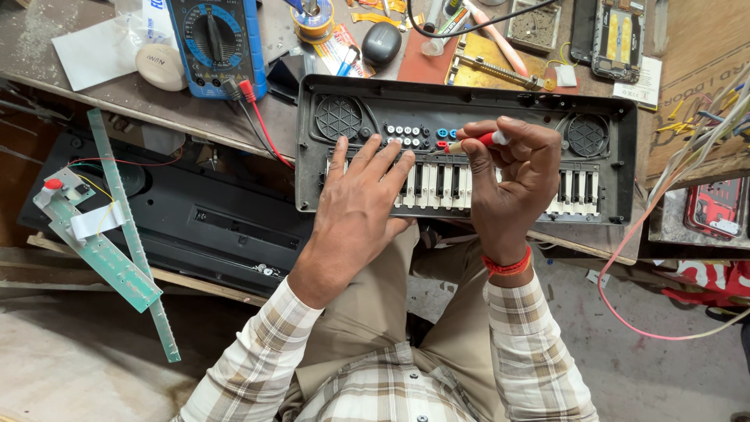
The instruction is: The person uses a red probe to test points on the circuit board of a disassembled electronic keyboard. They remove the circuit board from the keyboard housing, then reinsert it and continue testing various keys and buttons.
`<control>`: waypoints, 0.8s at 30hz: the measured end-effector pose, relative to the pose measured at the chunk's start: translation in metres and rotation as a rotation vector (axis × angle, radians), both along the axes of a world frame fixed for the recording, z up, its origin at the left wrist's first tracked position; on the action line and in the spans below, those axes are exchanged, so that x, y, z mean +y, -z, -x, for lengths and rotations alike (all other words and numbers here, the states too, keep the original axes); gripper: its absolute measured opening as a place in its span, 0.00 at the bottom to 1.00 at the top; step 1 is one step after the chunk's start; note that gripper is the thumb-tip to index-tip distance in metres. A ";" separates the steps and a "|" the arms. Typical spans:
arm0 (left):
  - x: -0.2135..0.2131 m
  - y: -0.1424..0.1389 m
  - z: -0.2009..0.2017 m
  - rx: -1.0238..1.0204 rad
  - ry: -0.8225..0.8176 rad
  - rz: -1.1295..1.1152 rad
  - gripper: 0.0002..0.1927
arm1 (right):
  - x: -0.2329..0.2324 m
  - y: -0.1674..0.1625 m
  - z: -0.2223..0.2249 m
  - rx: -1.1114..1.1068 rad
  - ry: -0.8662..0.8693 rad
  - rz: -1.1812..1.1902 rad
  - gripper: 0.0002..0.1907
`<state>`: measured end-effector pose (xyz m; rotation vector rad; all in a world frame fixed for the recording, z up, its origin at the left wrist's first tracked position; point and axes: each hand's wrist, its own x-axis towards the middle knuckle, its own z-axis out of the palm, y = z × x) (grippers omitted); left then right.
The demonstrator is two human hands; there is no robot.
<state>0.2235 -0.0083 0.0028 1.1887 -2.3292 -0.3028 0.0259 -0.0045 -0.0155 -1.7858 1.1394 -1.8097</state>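
Keyboard (469, 148), a small grey one with black and white keys and two round speaker grilles, lies across the edge of the cluttered worktop (94, 94), partly over the person's lap. The left hand (361, 195) rests flat on the keys, fingers spread, steadying the case. The right hand (512, 176) pinches a red-handled screwdriver (473, 142) between thumb and fingers, its tip at the row of small buttons. To do this well, I judge the left palm should press firmly while the tool stays square to its seat, turned gently. A blue multimeter (215, 43) sits well apart, top left.
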 end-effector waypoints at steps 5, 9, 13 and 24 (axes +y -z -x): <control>-0.001 0.000 0.000 0.014 -0.003 0.002 0.45 | 0.000 0.001 -0.001 0.011 0.000 0.006 0.18; -0.001 0.001 -0.001 0.017 0.000 0.005 0.45 | 0.000 0.001 -0.003 0.016 0.004 0.005 0.17; -0.002 -0.001 -0.001 0.006 0.003 0.001 0.45 | 0.003 -0.002 -0.005 0.063 -0.015 0.029 0.17; -0.005 -0.003 -0.002 -0.008 0.004 -0.023 0.47 | 0.001 -0.014 -0.012 0.266 0.057 0.163 0.20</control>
